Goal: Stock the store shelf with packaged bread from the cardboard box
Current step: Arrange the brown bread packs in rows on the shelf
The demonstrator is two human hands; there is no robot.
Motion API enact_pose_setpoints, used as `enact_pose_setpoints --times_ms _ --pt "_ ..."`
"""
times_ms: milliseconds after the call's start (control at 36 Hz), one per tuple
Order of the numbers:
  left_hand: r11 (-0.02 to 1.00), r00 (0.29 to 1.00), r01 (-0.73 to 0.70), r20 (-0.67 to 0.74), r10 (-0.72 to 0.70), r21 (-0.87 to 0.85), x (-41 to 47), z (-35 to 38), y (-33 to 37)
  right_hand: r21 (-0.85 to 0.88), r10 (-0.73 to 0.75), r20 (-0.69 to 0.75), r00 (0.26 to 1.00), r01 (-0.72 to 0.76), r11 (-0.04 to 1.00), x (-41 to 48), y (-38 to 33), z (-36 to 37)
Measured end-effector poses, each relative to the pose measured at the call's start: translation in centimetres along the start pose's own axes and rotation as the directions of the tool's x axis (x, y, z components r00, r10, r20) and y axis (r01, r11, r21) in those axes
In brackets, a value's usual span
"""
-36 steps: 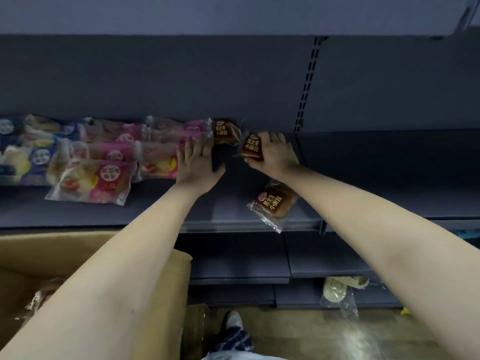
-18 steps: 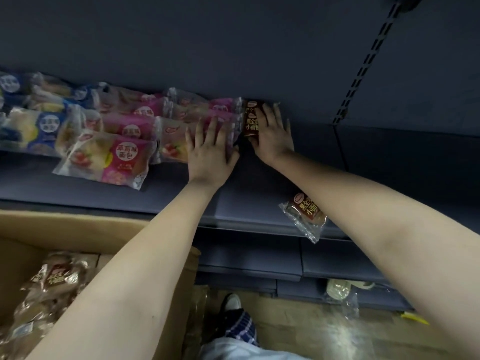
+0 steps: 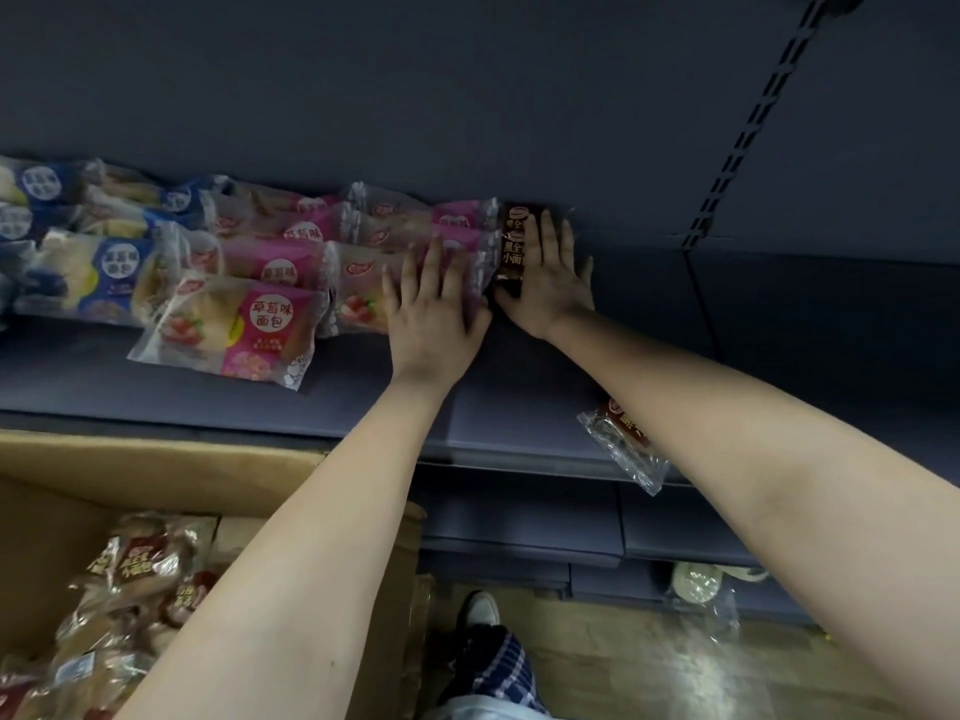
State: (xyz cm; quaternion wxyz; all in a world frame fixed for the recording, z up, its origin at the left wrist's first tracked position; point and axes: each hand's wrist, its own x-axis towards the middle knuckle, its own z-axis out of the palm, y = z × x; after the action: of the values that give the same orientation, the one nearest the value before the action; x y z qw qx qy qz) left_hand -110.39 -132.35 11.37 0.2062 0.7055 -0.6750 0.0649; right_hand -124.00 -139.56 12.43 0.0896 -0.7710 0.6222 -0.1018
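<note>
On the dark grey shelf (image 3: pixel 519 407), brown bread packs (image 3: pixel 513 241) stand stacked against the back wall. My right hand (image 3: pixel 550 283) lies flat against their right side, fingers straight. My left hand (image 3: pixel 431 304) rests flat on the pink bread packs (image 3: pixel 363 283) just left of the brown ones. A loose brown pack (image 3: pixel 623 444) lies at the shelf's front edge, partly under my right forearm. The cardboard box (image 3: pixel 156 459) at lower left holds several brown packs (image 3: pixel 135 569).
Blue bread packs (image 3: pixel 93 267) fill the shelf's far left, and a pink pack (image 3: pixel 234 330) lies in front of the rows. Lower shelves step out below. An empty wrapper (image 3: pixel 701 589) lies on the lowest shelf. My shoe (image 3: pixel 480 610) stands on the wooden floor.
My right hand carried a brown pack to the back of the shelf and now presses flat beside the stack. My left hand shifted onto the pink packs. The view tilted down, showing the box's contents.
</note>
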Motion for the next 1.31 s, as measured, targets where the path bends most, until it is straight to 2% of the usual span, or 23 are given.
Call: enact_pose_setpoints --times_ms 528,861,1028,1306 --pt "1.0 1.0 0.012 -0.017 -0.012 -0.004 0.1 -0.2 0.2 0.073 0.008 -0.046 0.999 -0.005 0.997 0.2 0.2 0.8" --pt "1.0 1.0 0.023 -0.006 -0.023 -0.015 -0.1 -0.3 0.2 0.026 -0.05 -0.058 0.997 0.051 0.998 -0.5 -0.4 -0.6" --pt "1.0 0.998 0.005 0.055 -0.005 -0.002 -0.3 -0.9 0.3 -0.002 -0.135 -0.093 0.986 0.136 0.991 -2.5 0.2 -2.5" --pt "0.996 0.986 -0.081 0.147 0.077 0.021 -1.8 -3.9 2.8 -0.075 -0.097 -0.127 0.987 0.087 0.993 -6.5 5.2 -7.4"
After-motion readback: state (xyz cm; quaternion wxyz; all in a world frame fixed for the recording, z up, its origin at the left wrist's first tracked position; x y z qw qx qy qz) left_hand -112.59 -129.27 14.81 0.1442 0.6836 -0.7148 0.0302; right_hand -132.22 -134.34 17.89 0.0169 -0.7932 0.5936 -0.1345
